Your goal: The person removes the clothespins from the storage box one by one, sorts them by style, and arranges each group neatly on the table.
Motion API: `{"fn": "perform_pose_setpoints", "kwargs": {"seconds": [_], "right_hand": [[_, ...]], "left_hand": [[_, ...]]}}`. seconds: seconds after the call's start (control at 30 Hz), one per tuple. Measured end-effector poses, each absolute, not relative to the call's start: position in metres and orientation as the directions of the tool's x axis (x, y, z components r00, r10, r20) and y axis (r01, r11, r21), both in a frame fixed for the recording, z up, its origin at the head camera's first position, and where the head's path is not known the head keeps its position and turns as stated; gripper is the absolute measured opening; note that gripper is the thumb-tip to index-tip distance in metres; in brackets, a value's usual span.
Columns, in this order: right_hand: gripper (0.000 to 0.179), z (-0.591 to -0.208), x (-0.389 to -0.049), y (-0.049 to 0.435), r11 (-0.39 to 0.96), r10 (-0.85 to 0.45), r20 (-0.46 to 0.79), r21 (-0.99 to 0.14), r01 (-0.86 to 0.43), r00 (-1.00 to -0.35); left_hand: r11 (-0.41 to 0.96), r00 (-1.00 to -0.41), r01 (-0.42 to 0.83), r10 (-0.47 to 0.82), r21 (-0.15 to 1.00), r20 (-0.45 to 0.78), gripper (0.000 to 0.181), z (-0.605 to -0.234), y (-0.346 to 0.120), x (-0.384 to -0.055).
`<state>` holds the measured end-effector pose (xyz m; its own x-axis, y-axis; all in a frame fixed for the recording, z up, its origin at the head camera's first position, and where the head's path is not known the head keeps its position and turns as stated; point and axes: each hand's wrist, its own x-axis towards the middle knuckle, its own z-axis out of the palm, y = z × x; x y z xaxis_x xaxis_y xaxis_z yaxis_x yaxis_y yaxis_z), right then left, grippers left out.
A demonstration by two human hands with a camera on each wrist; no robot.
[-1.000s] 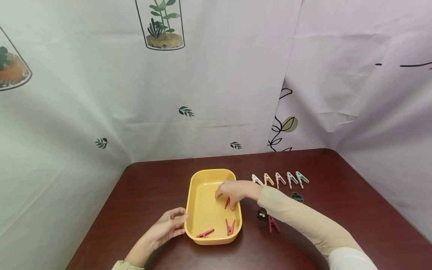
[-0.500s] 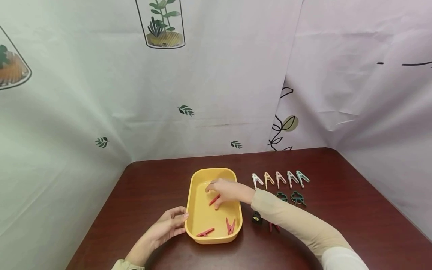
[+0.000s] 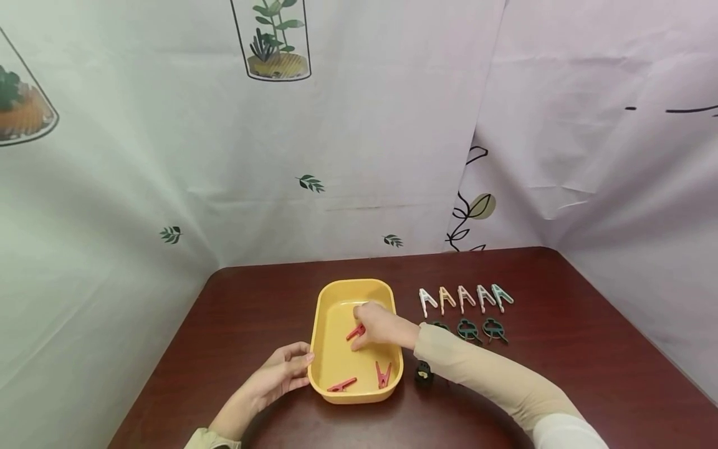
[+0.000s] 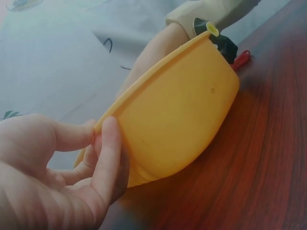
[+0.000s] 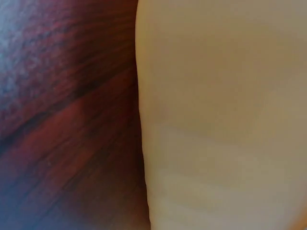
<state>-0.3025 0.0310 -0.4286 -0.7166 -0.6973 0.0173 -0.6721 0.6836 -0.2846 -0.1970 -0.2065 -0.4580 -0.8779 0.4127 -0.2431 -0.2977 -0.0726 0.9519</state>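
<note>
My left hand (image 3: pixel 280 369) holds the left rim of the yellow tray (image 3: pixel 317 312); in the left wrist view its thumb and fingers pinch the rim. Over the tray's right side reaches my right hand (image 3: pixel 381 325), its thumb and fingers spread around a red clothespin (image 3: pixel 356 332) on the tray floor. The palm side is hidden. Two more red clothespins lie near the tray's front: one flat on its side (image 3: pixel 342 385), one with its legs apart (image 3: pixel 383 375). In the right wrist view a beige sleeve (image 5: pixel 220 115) blocks the hand.
Right of the tray, a row of pastel clothespins (image 3: pixel 462 299) lies on the dark red table (image 3: pixel 252 299). Below them are green round clips (image 3: pixel 468 330), partly behind the right arm. A black clip with a yellow mark (image 3: pixel 424 374) lies beside the tray. Patterned cloth walls surround the table.
My right hand has moved left inside the tray, then slightly back right. The red clothespin by it now lies further left and is turned. The left hand keeps its hold on the tray.
</note>
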Motion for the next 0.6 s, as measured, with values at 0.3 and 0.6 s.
{"fn": "perform_pose_setpoints", "kwargs": {"seconds": [0.3,0.6], "right_hand": [[0.07,-0.427,-0.312,0.033,0.585,-0.79,-0.054,-0.366,-0.724,-0.611],[0.071,-0.428,-0.321,0.032,0.557,-0.818,-0.125,-0.418,-0.717,-0.562]], "left_hand": [[-0.07,-0.88,-0.302,0.405,0.951,-0.249,0.013,-0.457,-0.206,-0.197],[-0.069,-0.879,-0.295,0.409,0.953,-0.243,0.013,-0.457,-0.206,-0.197]]}}
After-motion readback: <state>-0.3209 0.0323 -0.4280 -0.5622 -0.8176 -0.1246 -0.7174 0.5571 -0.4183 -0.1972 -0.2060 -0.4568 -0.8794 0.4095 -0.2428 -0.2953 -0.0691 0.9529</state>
